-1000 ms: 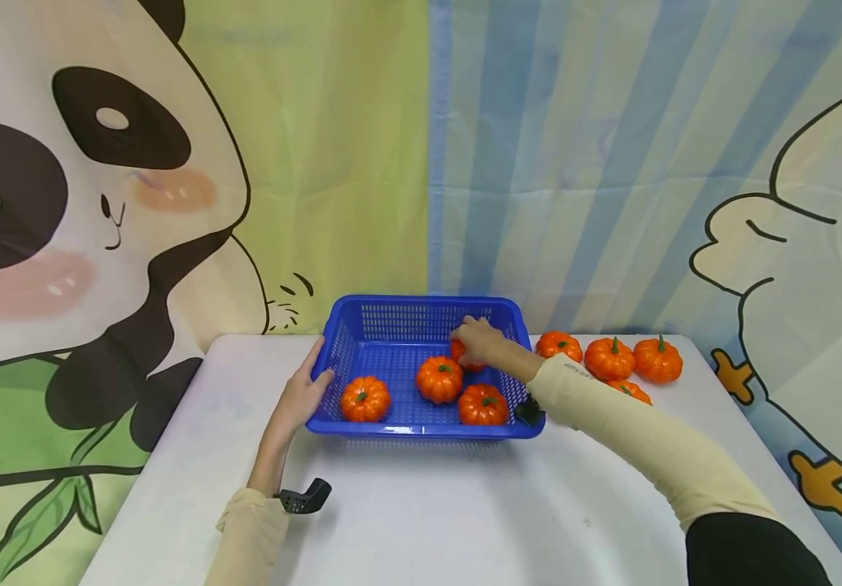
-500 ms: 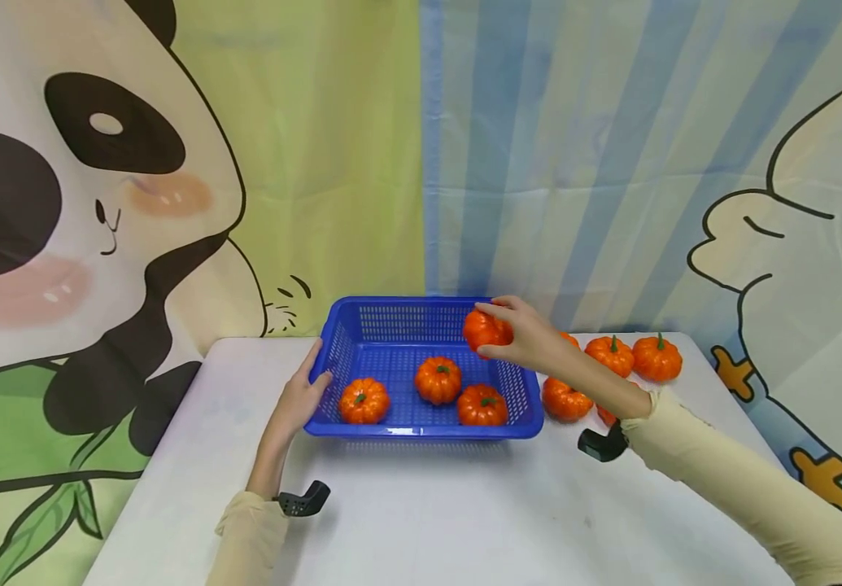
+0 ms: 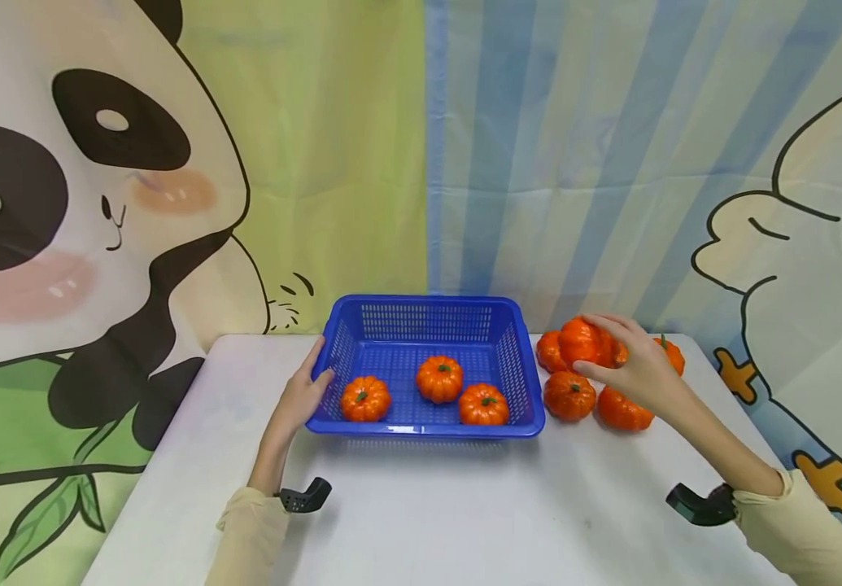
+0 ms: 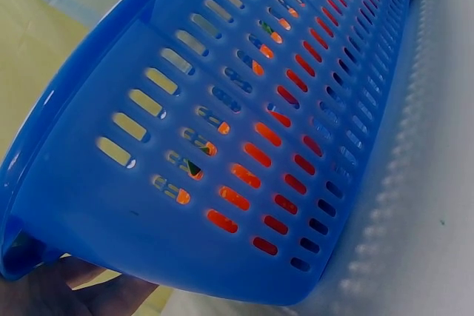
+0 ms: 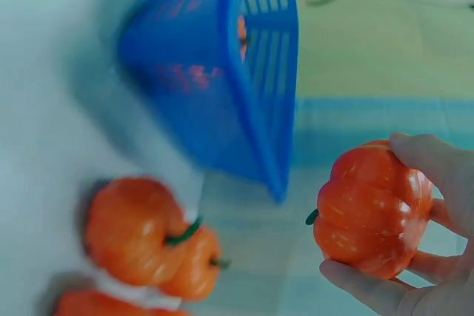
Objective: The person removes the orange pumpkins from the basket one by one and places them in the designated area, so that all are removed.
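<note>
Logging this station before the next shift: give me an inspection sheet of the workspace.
Surface: white table, bare in front.
Job's things: blue basket holding three pumpkins; held pumpkin is outside the basket, above the pumpkins on the table to its right.
Clutter: nothing seen.
Grippers: left hand rests on the basket's left rim; right hand grips the held pumpkin.
Cables: nothing seen; black wrist mounts on both arms.
Surroundings: cartoon panda backdrop, striped cloth behind.
</note>
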A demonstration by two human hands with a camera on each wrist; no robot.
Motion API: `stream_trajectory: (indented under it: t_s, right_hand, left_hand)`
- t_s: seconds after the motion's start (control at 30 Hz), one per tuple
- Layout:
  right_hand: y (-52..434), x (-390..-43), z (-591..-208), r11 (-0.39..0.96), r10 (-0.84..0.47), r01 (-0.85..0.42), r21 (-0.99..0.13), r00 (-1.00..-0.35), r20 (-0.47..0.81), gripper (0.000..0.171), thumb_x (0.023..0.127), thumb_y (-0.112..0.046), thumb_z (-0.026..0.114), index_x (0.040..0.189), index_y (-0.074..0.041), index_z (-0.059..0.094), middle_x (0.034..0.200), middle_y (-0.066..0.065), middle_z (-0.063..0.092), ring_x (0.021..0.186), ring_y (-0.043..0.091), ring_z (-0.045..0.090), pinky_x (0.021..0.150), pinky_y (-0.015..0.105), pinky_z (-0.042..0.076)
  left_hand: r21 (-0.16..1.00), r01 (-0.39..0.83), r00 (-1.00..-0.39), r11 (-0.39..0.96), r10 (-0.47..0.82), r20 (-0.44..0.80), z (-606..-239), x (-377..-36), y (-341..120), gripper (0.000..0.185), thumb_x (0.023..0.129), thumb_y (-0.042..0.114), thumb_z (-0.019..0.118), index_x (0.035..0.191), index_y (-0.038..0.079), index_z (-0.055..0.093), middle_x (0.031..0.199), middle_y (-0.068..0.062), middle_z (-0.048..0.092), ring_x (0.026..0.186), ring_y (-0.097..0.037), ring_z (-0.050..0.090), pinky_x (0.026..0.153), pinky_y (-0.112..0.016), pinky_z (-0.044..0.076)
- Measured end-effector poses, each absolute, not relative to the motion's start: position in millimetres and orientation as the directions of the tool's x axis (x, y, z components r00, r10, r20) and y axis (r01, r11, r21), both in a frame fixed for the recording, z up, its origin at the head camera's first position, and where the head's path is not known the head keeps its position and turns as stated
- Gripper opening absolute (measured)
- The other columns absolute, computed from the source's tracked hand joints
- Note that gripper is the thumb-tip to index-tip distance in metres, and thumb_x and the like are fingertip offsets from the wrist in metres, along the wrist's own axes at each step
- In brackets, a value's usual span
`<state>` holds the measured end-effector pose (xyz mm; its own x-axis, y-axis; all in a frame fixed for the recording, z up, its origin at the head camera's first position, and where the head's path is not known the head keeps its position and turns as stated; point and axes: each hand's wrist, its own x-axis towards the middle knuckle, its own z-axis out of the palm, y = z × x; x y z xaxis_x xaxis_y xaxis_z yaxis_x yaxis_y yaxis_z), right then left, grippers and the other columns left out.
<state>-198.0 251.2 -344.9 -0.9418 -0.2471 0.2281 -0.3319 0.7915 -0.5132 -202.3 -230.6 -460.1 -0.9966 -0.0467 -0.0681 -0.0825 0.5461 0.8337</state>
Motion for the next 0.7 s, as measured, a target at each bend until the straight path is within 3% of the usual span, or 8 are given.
stream_trajectory:
  t_s: [0.2, 0.37, 0.7]
  right_hand:
    - [291.4, -202.2, -365.5, 0.819, -0.166, -0.276, -0.503, -0.953, 0.252, 0.069, 0.081, -0.028, 0.077, 0.138, -0.004, 0.047, 0.133, 0.03, 0.044, 0.115, 0.052, 0.045, 0.083, 0.072, 0.045]
    - [318.9, -214.7, -379.1, 0.827, -0.132, -0.261, -0.498, -0.951, 0.279, 0.066, 0.082, -0.029, 0.077, 0.133, 0.002, 0.049, 0.123, 0.031, 0.049, 0.104, 0.046, 0.048, 0.074, 0.062, 0.053]
    - [358.0, -219.8, -401.2, 0.809, 0.004, -0.1, -0.579, -0.984, 0.176, 0.076, 0.084, -0.039, 0.074, 0.133, 0.009, 0.04, 0.125, 0.037, 0.046, 0.106, 0.053, 0.048, 0.07, 0.056, 0.056]
  left_hand:
    - [0.833, -0.084, -0.996, 0.547, -0.046, -0.071, -458.9, -203.2, -232.0, 0.065, 0.102, 0.025, 0.041, 0.157, 0.029, 0.007, 0.16, -0.02, 0.02, 0.141, -0.047, 0.031, 0.113, -0.064, 0.026]
    - [0.834, -0.089, -0.996, 0.545, -0.05, -0.074, -458.5, -203.9, -232.9, 0.065, 0.102, 0.025, 0.04, 0.157, 0.029, 0.006, 0.161, -0.02, 0.019, 0.142, -0.047, 0.031, 0.113, -0.064, 0.026]
    - [0.838, -0.096, -0.995, 0.538, -0.045, -0.085, -460.4, -204.0, -232.5, 0.065, 0.102, 0.026, 0.04, 0.157, 0.03, 0.006, 0.162, -0.017, 0.018, 0.144, -0.046, 0.028, 0.113, -0.064, 0.024]
